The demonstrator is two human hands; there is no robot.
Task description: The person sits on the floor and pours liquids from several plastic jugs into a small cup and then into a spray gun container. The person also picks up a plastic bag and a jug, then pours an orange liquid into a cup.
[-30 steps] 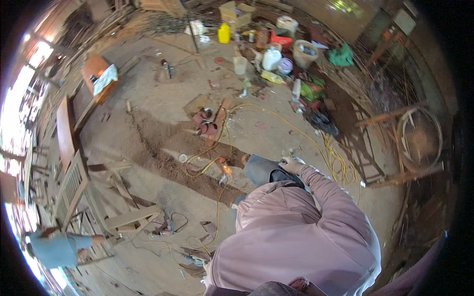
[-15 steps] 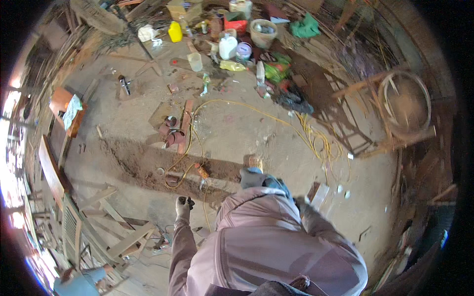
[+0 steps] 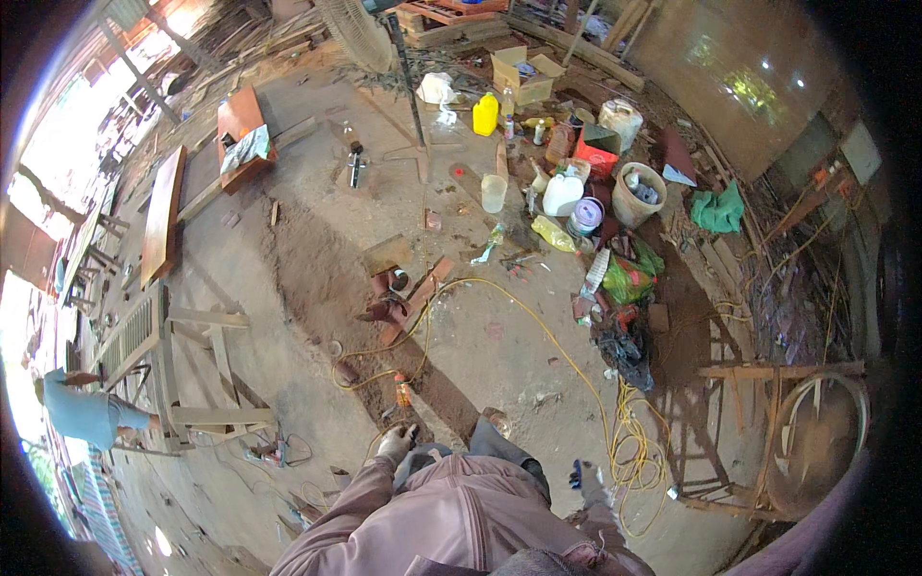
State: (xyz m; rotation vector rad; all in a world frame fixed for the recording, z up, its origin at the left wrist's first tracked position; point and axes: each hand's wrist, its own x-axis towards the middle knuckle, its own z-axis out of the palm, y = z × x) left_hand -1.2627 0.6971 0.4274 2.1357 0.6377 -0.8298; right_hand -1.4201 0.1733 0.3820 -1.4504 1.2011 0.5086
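Head view: Left hand near the orange object, right hand out by the coil

Here we are, looking straight down on a busy workshop floor! The left hand reaches forward past the wearer's legs, its fingers curled in; whether anything sits inside that curl, I cannot tell. Just ahead of it lies a small orange object, on the floor beside a loop of yellow cord. Hand and object look close but apart.

Over to the right hand, hanging low beside the body. Something dark shows around its fingers, but it is blurred: how far the hand is open, and whether it grips anything, I cannot tell. The cord's tangled coil lies on the floor just to its right, and from there the line sweeps up and around in a wide arc toward the left hand.

Beyond the arc, what a crowd! A yellow jug stands near an open cardboard box, with a white jug and a pale bucket closer in, and a green cloth to their right. Far left, a person in blue is beside a slatted wooden frame.
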